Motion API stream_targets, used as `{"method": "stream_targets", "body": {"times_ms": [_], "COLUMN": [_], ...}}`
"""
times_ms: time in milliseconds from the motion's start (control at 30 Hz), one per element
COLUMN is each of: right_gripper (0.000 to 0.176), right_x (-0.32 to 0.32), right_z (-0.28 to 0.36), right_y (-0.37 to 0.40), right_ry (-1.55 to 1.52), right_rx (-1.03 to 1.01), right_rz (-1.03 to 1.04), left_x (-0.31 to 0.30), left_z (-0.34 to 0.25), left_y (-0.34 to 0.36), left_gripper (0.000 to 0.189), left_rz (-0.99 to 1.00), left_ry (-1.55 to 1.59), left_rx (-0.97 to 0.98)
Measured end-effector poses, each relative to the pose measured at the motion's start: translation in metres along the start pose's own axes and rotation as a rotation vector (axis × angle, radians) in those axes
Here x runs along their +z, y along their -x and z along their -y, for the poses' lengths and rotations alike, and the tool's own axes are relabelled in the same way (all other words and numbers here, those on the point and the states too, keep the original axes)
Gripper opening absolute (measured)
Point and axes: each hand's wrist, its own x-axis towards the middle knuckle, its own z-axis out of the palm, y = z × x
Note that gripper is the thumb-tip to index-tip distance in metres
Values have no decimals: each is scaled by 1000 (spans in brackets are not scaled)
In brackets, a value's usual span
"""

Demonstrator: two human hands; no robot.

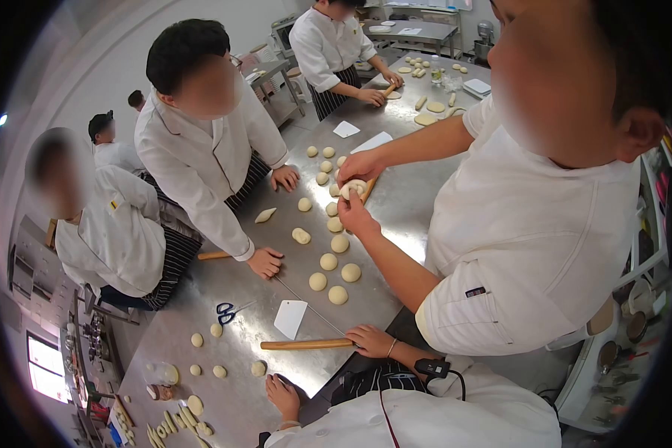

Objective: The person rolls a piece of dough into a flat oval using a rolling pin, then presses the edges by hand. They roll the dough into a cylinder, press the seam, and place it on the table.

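Note:
My left hand (282, 396) rests at the near table edge, fingers apart, just beside a dough ball (258, 369). At the end of a wooden rolling pin (306, 344) lies my right hand (369, 340), a bracelet on its wrist; its fingers are spread and seem to touch the pin's tip. A thin metal rod (310, 305) runs from near this hand toward a co-worker's hand (265, 263). Between them is a white scraper (290, 319). A person at the right holds a shaped piece of dough (353, 190) in both hands above the table.
Dough balls (328, 261) dot the steel table (381, 299). Blue scissors (226, 313), a jar (160, 391) and dough strips (173, 422) lie at the left. Co-workers stand across the table; one rolls dough with a pin (389, 90) at the far end.

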Motion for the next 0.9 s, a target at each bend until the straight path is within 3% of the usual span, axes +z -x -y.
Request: {"method": "stream_targets", "body": {"times_ms": [900], "right_gripper": [51], "right_x": [6], "right_z": [-4], "right_y": [0], "right_ry": [-2], "right_rx": [3], "right_rz": [-5], "left_x": [-2], "left_z": [-3], "left_y": [0], "left_gripper": [58], "left_rz": [22], "left_ry": [-8], "left_rx": [-40]}}
